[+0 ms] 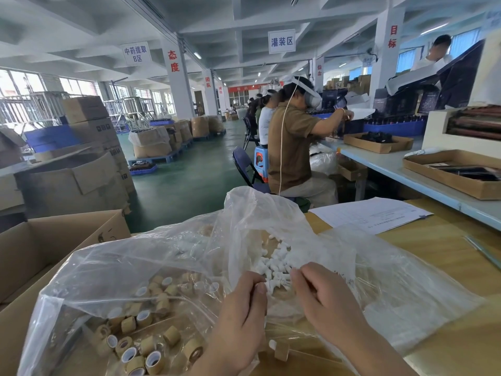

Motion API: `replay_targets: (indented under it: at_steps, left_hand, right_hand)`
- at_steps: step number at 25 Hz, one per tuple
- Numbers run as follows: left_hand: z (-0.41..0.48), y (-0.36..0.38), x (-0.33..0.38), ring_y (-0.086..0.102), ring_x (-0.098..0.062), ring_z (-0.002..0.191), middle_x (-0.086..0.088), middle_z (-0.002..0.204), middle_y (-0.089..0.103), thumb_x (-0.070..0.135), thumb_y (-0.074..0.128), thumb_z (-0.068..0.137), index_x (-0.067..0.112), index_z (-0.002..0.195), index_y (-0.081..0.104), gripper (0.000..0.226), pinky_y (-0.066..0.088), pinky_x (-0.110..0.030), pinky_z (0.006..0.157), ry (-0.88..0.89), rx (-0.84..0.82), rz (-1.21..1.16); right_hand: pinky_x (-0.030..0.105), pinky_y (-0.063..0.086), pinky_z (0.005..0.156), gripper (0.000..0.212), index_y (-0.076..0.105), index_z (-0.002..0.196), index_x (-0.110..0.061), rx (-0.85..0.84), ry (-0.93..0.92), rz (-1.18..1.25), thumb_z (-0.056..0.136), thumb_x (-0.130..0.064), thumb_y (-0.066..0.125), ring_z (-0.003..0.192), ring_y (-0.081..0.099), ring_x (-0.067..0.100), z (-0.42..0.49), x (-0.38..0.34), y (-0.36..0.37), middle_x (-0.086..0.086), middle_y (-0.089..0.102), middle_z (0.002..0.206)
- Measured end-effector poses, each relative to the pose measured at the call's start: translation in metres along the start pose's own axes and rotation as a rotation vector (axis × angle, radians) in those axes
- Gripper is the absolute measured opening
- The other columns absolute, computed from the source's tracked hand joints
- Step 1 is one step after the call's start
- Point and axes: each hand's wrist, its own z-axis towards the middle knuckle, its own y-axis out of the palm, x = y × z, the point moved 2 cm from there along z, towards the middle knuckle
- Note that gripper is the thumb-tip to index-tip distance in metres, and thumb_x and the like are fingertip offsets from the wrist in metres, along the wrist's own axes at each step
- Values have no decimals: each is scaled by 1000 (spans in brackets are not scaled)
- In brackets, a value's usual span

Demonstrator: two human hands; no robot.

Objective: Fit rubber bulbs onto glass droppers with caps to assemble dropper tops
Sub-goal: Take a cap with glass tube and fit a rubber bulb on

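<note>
A heap of white rubber bulbs (273, 263) lies in an open clear plastic bag (379, 289) on the table. My left hand (242, 310) is curled at the heap's near edge, thumb against forefinger, pinching what looks like a white bulb. My right hand (322, 294) is curled too, its fingertips pinching a bulb at the heap's right side. Tan wood-look caps (141, 337) with white liners fill a second clear bag at the lower left. One cap with a white bulb on it (279, 350) lies between my wrists. A glass dropper (484, 252) lies at the table's right.
An open cardboard box (40, 248) stands at the left of the yellow table (447, 335). Printed paper (371, 213) lies behind the bags. Ahead, a person in a brown shirt (292, 147) sits at a long bench with shallow cardboard trays (455, 180).
</note>
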Motion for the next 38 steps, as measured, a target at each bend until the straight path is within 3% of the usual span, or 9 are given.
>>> replay_targets:
  at_steps: [4,9,13,19,24,29,38]
  left_hand:
    - [0,2,1,39,-7,53,5,56,48,33,38,93,35,84,52,17,35,-20,50,7,-33,-39]
    - [-1,5,1,40,-17,54,-10,58,44,36,39,94,31,84,51,17,35,-39,51,-3,-79,-32]
    - [-2,5,1,40,-17,55,-17,61,47,32,39,97,33,82,49,17,35,-38,51,-9,-95,11]
    - [-3,6,3,45,-23,52,-13,61,53,29,36,99,29,85,44,17,37,-39,51,42,-132,178]
    - [-3,8,7,37,-10,46,5,53,43,25,35,100,21,85,43,18,32,-29,50,31,-134,220]
    - [-2,8,9,37,-11,47,3,54,43,28,33,101,14,82,43,25,33,-32,50,-33,-154,253]
    - [-1,9,7,39,-10,50,-2,60,48,27,33,101,12,78,44,30,37,-34,54,-102,-176,254]
  right_hand:
    - [25,36,53,41,33,59,-33,-29,-7,-52,90,-59,26,59,45,16,-3,-3,4,-8,38,60]
    - [30,33,49,54,41,60,-20,-96,14,-3,87,-64,26,50,40,15,-3,0,6,-3,39,52]
    - [28,30,46,57,43,62,-18,-147,25,-15,85,-67,23,45,38,13,-4,-1,7,-1,41,49]
    - [26,35,54,58,45,72,-21,-197,-19,-235,88,-62,8,55,44,16,-4,-2,7,-3,41,56]
    - [27,41,59,62,41,76,-26,-185,-48,-345,82,-62,-9,60,50,14,-6,-5,9,-5,45,62]
    - [29,42,61,42,39,78,-26,-219,-52,-380,98,-52,13,62,52,14,-7,-6,13,-8,42,63]
    - [28,41,62,41,36,80,-28,-240,-83,-447,97,-53,8,61,48,15,-9,-5,16,-8,42,67]
